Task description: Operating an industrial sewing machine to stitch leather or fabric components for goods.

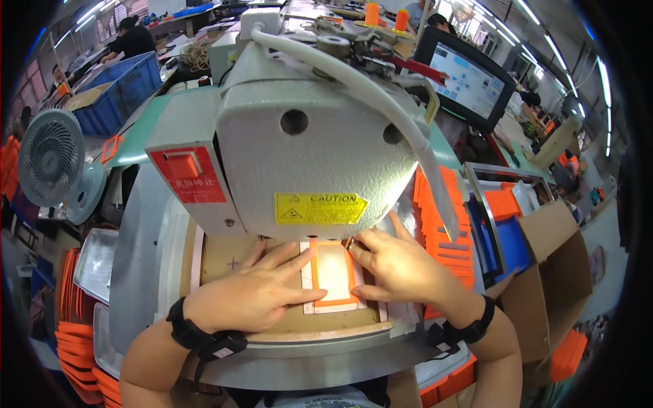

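Observation:
An orange rectangular frame-shaped piece (337, 302) with a pale, brightly lit middle lies on a white backing (307, 272) under the head of a grey machine (313, 146). My left hand (248, 294) rests flat with its fingers spread, fingertips at the piece's left edge and lower left corner. On the other side, my right hand (401, 264) has its thumb at the lower right corner. Its bent fingers reach up along the right edge, close below the machine head, where some fingertips are partly hidden. Both hands touch the piece without lifting it.
A red emergency button (183, 164) sits on the machine's left side. Stacked orange pieces (442, 234) lie to the right, beside an open cardboard box (558, 292). More orange pieces (76, 353) and a metal tray (96, 264) are at left, below a fan (51, 158).

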Demonstrator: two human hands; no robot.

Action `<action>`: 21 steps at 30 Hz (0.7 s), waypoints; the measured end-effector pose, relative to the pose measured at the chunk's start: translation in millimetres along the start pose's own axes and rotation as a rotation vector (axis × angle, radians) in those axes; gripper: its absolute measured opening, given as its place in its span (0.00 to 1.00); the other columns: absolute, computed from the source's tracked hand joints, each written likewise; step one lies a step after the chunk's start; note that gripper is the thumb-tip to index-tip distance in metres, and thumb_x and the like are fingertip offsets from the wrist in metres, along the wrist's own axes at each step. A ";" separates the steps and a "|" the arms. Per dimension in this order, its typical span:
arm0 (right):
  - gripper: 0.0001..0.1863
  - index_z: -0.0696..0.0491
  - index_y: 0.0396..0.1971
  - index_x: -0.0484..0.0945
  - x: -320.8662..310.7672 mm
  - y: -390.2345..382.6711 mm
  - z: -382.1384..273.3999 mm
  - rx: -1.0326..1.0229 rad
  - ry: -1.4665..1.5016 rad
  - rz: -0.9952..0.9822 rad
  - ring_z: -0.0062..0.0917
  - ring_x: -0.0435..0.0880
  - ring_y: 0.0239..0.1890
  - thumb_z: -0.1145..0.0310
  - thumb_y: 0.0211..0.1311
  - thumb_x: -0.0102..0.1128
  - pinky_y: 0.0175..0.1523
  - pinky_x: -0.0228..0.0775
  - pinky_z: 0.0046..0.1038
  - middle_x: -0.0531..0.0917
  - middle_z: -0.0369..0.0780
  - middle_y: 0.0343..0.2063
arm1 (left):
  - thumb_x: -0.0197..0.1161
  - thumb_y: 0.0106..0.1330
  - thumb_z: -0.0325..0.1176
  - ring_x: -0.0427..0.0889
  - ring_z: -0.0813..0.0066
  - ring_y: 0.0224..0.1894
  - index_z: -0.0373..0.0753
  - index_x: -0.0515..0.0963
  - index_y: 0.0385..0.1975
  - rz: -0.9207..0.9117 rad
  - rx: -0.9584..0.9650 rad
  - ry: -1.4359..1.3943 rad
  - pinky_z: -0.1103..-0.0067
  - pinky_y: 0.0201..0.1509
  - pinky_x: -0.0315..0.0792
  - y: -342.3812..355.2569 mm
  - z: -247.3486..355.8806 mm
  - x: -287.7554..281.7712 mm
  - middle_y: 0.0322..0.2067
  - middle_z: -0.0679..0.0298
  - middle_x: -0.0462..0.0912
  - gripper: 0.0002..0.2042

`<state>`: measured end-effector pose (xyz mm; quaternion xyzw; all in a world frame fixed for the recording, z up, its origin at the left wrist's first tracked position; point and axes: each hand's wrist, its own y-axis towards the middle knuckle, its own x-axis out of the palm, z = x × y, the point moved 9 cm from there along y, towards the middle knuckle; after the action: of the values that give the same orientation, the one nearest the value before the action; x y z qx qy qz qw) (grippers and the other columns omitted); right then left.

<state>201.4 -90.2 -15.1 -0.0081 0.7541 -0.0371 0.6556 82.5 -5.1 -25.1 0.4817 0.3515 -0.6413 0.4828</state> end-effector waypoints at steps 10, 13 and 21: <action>0.44 0.67 0.59 0.71 10.9 9.5 -4.7 0.101 -0.081 -0.203 0.40 0.69 0.63 0.51 0.48 0.73 0.72 0.44 0.66 0.70 0.48 0.56 | 0.58 0.55 0.25 0.58 0.51 0.73 0.53 0.80 0.57 -0.053 -0.057 -0.018 0.42 0.72 0.50 2.1 12.3 7.4 0.70 0.46 0.59 0.27; 0.45 0.67 0.60 0.70 8.5 1.4 -1.0 0.028 -0.022 -0.074 0.40 0.68 0.64 0.51 0.49 0.73 0.72 0.43 0.67 0.70 0.49 0.56 | 0.58 0.56 0.25 0.59 0.52 0.73 0.54 0.77 0.60 -0.003 -0.003 -0.043 0.42 0.72 0.51 -7.2 10.4 6.5 0.70 0.47 0.59 0.29; 0.48 0.67 0.64 0.66 14.7 3.2 -4.7 0.107 -0.015 -0.130 0.41 0.67 0.65 0.50 0.50 0.72 0.72 0.42 0.67 0.69 0.49 0.58 | 0.56 0.58 0.25 0.66 0.52 0.69 0.50 0.76 0.60 0.001 -0.097 0.045 0.37 0.68 0.54 -0.3 17.7 7.6 0.67 0.51 0.65 0.27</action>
<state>194.8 -87.7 -29.2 -0.0223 0.7442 -0.1195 0.6568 76.7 -23.3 -27.2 0.4721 0.3926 -0.6123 0.4980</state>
